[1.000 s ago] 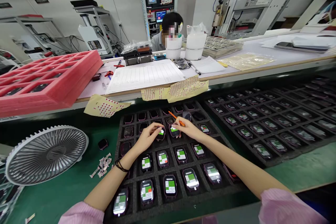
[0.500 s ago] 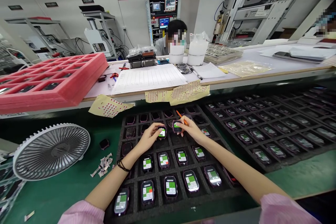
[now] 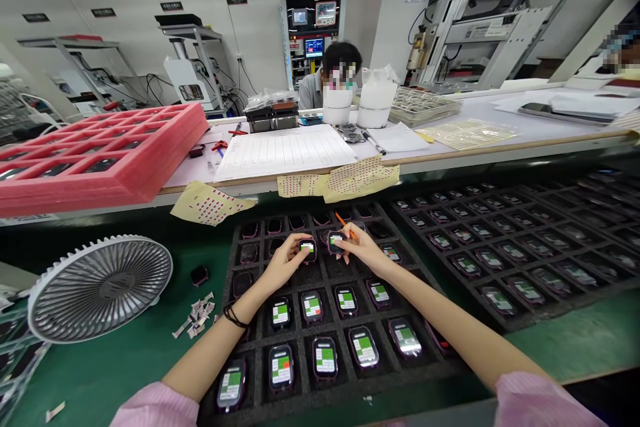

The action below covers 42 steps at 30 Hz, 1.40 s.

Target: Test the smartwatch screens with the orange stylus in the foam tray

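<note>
My left hand grips a smartwatch in a dark case, its screen lit green and white. My right hand rests its fingertips on a second dark watch close by. An orange stick pokes out past those fingers, mostly hidden behind them. Both watches sit in the upper rows of a black foam tray. Further rows of watches with green-patched screens fill the cells nearer me.
A second black tray of watches lies to the right. On the green mat are a grey fan, a loose watch and paper scraps. Red-dotted sheets and a pink foam frame lie beyond. A co-worker sits across the bench.
The whole scene has shifted slightly as my head moved. Less of the orange stick shows behind my right hand. Both hands stay on their watches.
</note>
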### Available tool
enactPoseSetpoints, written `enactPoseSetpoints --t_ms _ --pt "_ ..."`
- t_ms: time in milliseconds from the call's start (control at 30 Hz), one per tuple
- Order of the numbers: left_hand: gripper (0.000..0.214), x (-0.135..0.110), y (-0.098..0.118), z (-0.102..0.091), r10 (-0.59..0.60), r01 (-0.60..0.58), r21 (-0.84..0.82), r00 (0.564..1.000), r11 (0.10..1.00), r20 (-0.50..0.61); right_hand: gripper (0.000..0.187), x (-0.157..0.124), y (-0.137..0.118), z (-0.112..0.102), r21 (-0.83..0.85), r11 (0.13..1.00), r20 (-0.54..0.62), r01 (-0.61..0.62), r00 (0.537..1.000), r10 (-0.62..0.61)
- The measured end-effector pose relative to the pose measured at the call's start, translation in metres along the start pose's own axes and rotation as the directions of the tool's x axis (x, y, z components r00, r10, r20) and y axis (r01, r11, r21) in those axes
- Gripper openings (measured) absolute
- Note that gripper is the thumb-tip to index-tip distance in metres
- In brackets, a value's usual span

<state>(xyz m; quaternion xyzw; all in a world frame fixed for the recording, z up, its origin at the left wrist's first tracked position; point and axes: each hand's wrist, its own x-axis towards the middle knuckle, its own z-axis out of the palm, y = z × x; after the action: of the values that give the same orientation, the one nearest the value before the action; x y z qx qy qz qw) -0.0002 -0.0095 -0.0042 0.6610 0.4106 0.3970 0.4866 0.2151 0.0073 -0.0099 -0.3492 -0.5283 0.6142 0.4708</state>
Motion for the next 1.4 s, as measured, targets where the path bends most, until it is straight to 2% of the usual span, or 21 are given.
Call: enactPoseSetpoints --t_ms 333,567,700,800,1167,1300,1400 --pt "0.032 0.0 0.003 -0.002 -0.006 0.007 0.041 1.0 0.999 -0.02 0.038 0.0 -0.002 0.001 0.028 1.0 -0.009 -0.003 1.0 0.003" --pt "0.029 0.001 -0.002 -0.002 0.019 -0.018 0.029 1.0 0.999 -0.015 0.039 0.001 0.001 0.0 0.039 0.999 0.035 0.02 0.999 -0.022" --pt "0.036 0.002 -0.005 -0.001 0.026 -0.026 -0.023 1.0 0.999 -0.004 0.041 0.002 0.004 -0.001 0.047 0.998 0.059 0.043 0.997 -0.046" --pt "0.042 0.002 -0.006 -0.001 0.047 -0.047 -0.003 0.999 0.999 -0.015 0.047 0.003 0.006 0.0 0.04 0.998 0.062 0.047 0.997 -0.05" --pt "0.032 0.001 0.005 -0.001 -0.011 0.011 0.008 0.996 1.0 -0.09 0.042 -0.001 -0.003 0.002 0.001 1.0 -0.046 0.004 0.999 -0.004" --pt "0.032 0.0 0.007 -0.001 -0.032 0.034 0.026 0.995 0.999 -0.092 0.042 -0.001 -0.004 0.003 -0.03 0.999 -0.086 -0.014 0.996 0.012" --pt "0.03 0.001 0.005 -0.001 -0.015 0.018 0.035 0.998 0.999 -0.066 0.044 0.0 -0.003 0.003 -0.037 0.999 -0.075 -0.012 0.997 0.009"
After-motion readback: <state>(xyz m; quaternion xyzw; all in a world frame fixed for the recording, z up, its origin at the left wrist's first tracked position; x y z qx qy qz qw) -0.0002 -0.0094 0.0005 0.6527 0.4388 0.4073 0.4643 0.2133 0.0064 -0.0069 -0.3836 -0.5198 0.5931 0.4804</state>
